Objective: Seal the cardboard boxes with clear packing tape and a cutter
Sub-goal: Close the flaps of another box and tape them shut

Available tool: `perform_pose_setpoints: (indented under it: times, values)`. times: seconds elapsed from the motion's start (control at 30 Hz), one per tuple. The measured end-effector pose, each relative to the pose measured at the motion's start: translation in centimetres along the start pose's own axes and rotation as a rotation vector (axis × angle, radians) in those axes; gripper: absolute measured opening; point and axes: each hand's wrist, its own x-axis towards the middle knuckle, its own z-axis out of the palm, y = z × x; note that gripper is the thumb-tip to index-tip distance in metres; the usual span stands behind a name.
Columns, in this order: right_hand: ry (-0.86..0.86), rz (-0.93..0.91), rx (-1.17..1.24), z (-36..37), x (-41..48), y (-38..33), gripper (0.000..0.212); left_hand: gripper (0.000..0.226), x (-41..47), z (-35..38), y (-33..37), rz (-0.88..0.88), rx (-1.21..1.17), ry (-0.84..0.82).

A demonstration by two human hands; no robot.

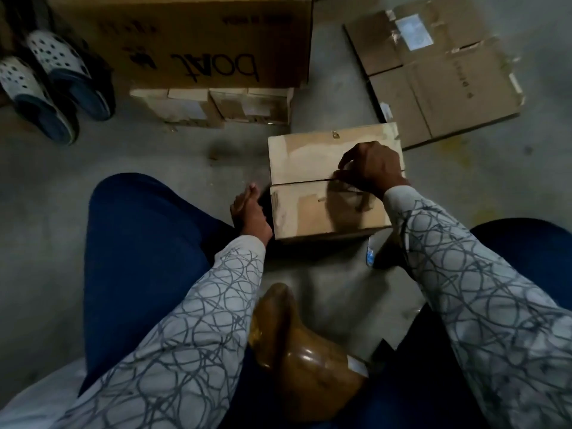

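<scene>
Cardboard box (pixel 312 168) sits on the concrete floor (pixel 154 156), right of frame centre, between the seated person's knees. Both top flaps are folded shut and meet at a seam running left to right. The seam looks unsealed along its left half.

Right hand (pixel 373 168): on top of the box, over the right part of the seam. Grip closed, fingers curled, tips drawn together at the seam line on something thin and glossy. I judge this to be the clear packing tape (pixel 349 188), roll under the palm, though the transparent material is hard to resolve. Placement fits starting a strip at the seam's right end.

Left hand (pixel 247 209): just beside the box's left wall, fingers straight and relaxed, holding nothing. Contact with the wall cannot be told. Probably there to steady the box against a pull.

A small blue-and-white object (pixel 370 253) lies on the floor below the box; possibly the cutter, not confirmed.

Surroundings:
- glossy brown wrapped parcel (pixel 309 363), bottom centre, on the lap
- large "boat" carton (pixel 201 41), top centre
- small taped boxes (pixel 213 106) in front of it
- flattened carton (pixel 433 75), upper right
- pair of perforated clogs (pixel 52 82), upper left

Stage estimate: sealing of this box is at its start.
</scene>
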Motion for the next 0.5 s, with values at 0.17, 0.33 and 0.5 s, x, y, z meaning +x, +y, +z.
perform_pose_setpoints:
  times: [0.17, 0.33, 0.5]
  values:
    - [0.007, 0.033, -0.17, 1.4, 2.2, -0.9, 0.035, 0.061, 5.6, 0.0, -4.3, 0.296, 0.705, -0.197]
    - [0.074, 0.003, -0.295, 2.3, 2.1, -2.2, 0.024, 0.05, 14.2, -0.4, -8.7, 0.458, 1.046, -0.068]
    - [0.153, -0.059, -0.161, 2.7, 1.6, -1.8, 0.029, 0.045, 3.5, 1.2, -4.4, 0.541, 0.757, 0.134]
